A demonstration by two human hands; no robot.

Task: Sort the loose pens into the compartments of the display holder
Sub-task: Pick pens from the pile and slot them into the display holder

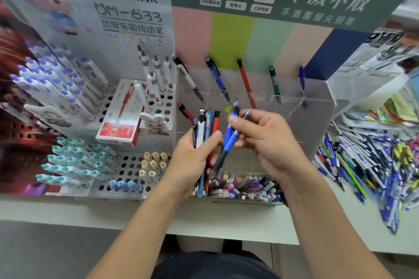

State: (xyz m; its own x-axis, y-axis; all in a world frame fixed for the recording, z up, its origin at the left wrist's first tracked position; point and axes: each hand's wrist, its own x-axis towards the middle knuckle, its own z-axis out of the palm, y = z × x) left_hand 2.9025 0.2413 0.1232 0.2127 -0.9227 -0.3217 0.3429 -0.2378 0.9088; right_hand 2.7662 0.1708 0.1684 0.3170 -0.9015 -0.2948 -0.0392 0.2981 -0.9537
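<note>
Holding: right hand (260,138) pinches two blue pens (230,136), fingers curled round them.
Axis: steep, tops toward the display holder (317,106).
Left hand (192,156): grips a pen bundle (205,133).
Nearer compartments: right hand.

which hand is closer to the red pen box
Left. The left hand, gripping a bunch of pens, sits just right of the red pen box; the right hand is farther right.

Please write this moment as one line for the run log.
left hand: holds pen bundle | right hand: pinches blue pens | clear holder: few pens | loose pile: unsorted
</note>
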